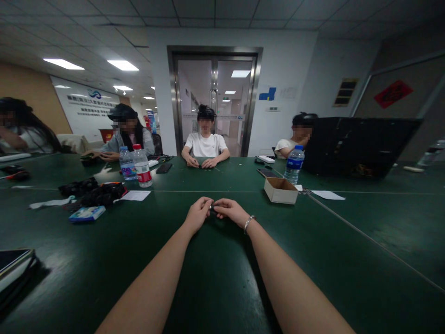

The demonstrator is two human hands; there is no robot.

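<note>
Close together over the green table point(222, 260), my left hand point(200, 214) and my right hand point(231, 211) meet at the fingertips. Between them is a small dark piece with a shiny, metallic glint point(211, 208); its kind is too small to make out. Thumb and fingers of each hand are closed on it in a pinch. A silvery bracelet point(249, 224) circles my right wrist. To the right of my right hand stands an open cardboard box point(281, 191), the nearest object on that side.
Left are two water bottles point(142, 167), black straps and gear point(100, 192), a blue-white packet point(86, 213), white paper point(136, 195) and a phone point(15, 262). Another bottle point(294, 164) and a large black case point(358, 146) stand right. Several people sit around, one opposite point(206, 144).
</note>
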